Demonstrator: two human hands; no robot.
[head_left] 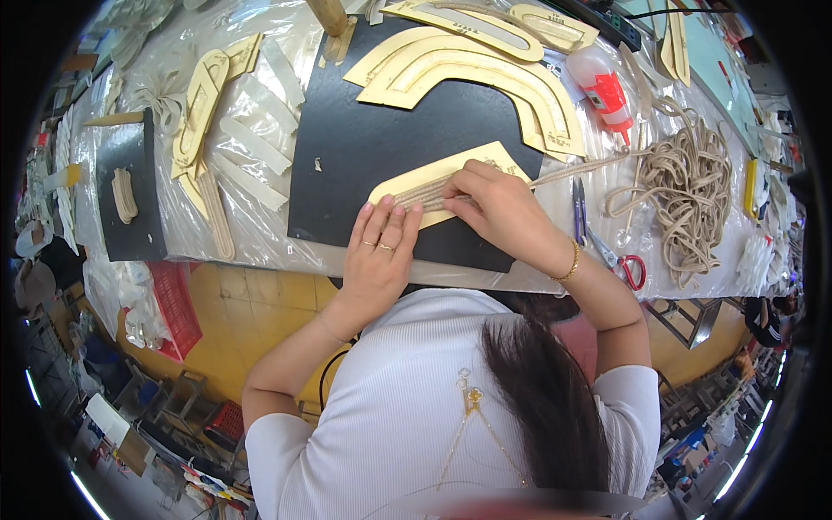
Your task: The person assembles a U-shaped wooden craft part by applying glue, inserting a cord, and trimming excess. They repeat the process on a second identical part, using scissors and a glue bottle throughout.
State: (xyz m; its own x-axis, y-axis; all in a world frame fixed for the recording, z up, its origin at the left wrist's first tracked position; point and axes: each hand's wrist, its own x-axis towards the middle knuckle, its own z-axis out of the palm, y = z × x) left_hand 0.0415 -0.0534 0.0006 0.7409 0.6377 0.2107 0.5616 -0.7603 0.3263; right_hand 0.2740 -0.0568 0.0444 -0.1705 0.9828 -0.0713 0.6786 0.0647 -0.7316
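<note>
A pale yellow template (407,176) lies slanted on a black mat (334,186), with rows of beige cord (423,198) laid side by side along its middle. My left hand (380,251) has its fingers stretched out, the tips resting on the template's near edge and the cord. Bent over the right part of the template, my right hand (503,204) pinches the cord between thumb and fingers. From there the cord runs right to a tangled cord pile (693,195). The cord right under my right fingers is hidden.
Curved yellow templates (451,48) lie at the mat's far side. To the right are a white bottle with a red label (602,91), blue-handled tool (579,212) and red-handled scissors (620,260). On the left are more templates (204,108), pale strips (256,143) and a small dark board (130,230).
</note>
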